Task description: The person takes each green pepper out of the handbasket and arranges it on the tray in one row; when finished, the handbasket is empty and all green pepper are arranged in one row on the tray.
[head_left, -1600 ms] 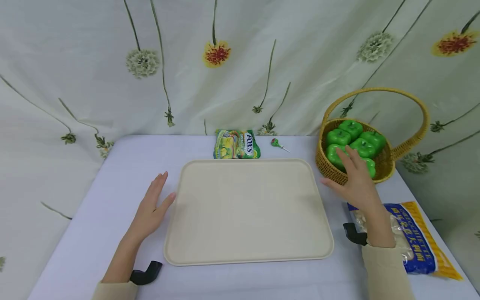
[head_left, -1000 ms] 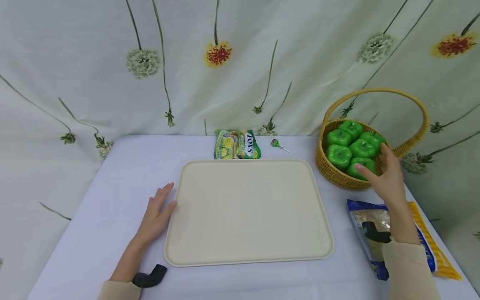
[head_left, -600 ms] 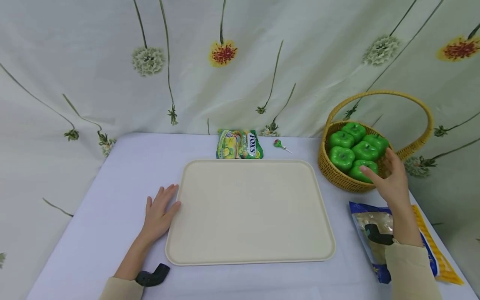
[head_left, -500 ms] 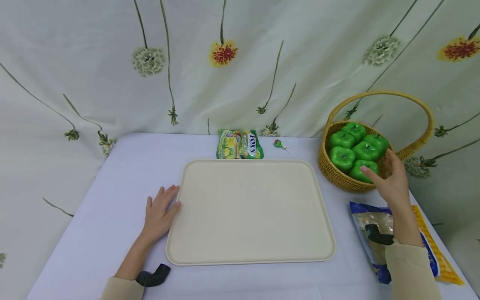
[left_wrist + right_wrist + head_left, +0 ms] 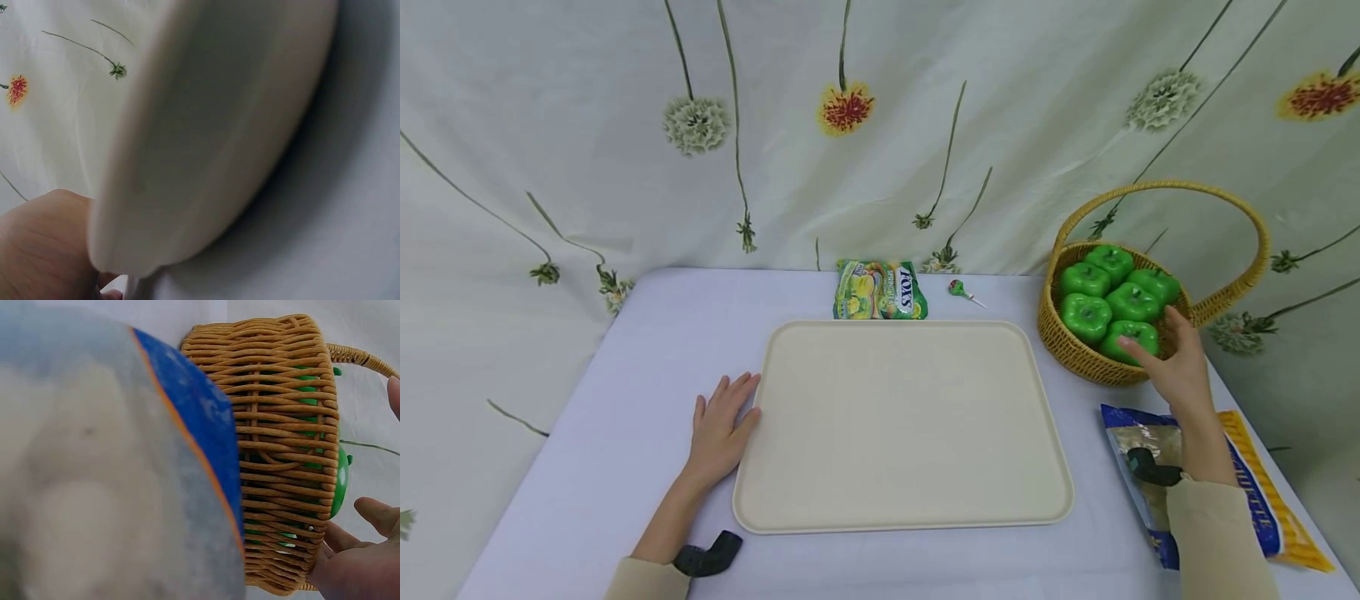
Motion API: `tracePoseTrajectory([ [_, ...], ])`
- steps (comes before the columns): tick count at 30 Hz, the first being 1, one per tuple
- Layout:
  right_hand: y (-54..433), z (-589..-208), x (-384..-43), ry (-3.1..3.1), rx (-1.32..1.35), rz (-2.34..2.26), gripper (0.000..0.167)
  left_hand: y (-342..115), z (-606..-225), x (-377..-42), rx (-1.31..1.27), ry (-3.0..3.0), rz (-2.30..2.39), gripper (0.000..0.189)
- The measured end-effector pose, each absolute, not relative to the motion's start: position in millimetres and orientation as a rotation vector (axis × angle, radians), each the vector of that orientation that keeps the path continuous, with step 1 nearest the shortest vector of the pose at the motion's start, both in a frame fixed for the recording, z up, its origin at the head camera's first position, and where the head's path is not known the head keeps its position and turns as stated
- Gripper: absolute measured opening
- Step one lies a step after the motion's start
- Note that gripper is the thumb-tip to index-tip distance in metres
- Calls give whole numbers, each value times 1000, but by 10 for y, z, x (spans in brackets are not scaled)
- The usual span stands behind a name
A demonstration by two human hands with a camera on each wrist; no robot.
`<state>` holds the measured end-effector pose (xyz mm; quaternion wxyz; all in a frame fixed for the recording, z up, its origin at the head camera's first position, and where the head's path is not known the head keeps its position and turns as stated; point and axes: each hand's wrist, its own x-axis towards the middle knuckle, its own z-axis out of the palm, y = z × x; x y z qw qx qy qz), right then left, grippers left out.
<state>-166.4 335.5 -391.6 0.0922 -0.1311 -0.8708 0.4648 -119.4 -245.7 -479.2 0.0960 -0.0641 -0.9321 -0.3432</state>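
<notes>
My left hand [image 5: 718, 433] lies on the cloth at the left side of a beige tray [image 5: 902, 425], fingers spread and fingertips at its edge. At the near right rim of a handled wicker basket [image 5: 1078, 350] is my right hand [image 5: 1180, 367], thumb and fingers apart. Several glossy green bell peppers sit in the basket. The thumb overlaps the front bell pepper [image 5: 1131, 337] in the head view, while the other fingers are right of it. In the right wrist view the basket's woven side [image 5: 281, 425] hides most of the peppers; contact with them cannot be judged.
Under my right forearm lies a blue and yellow pasta bag [image 5: 1258, 492], which fills much of the right wrist view. Behind the tray are a green FOX'S candy bag [image 5: 880, 290] and a lollipop [image 5: 958, 289]. A flowered cloth [image 5: 880, 167] hangs behind the table.
My right hand went right across the peppers to the basket's near right rim, then shifted slightly left, its fingers drawing a little inward. My left hand lowered to the tray's left edge.
</notes>
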Motion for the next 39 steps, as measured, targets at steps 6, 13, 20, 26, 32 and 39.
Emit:
tracePoseTrajectory([
  [6,3353,-3968,-1678,-2600,-364,1351,96,-2457,-4793,-1192,-187,-2761,-1016,47],
  [13,3344,-4008,-1676,-2623,-365,1316,95,-2460,-4801,-1192,-186,-2760,-1016,47],
  [20,3348,-4016,-1688,-2686,-367,1235,94,-2463,-4806,-1191,-193,-2753,-1024,47],
  [26,3357,-3996,-1688,-2745,-371,1176,92,-2465,-4812,-1195,-199,-2747,-1013,47],
  [32,3351,-3986,-1700,-2769,-369,1118,85,-2464,-4812,-1188,-202,-2746,-1004,47],
  [39,3308,-3991,-1718,-2765,-403,1039,79,-2463,-4805,-1190,-207,-2749,-990,47],
])
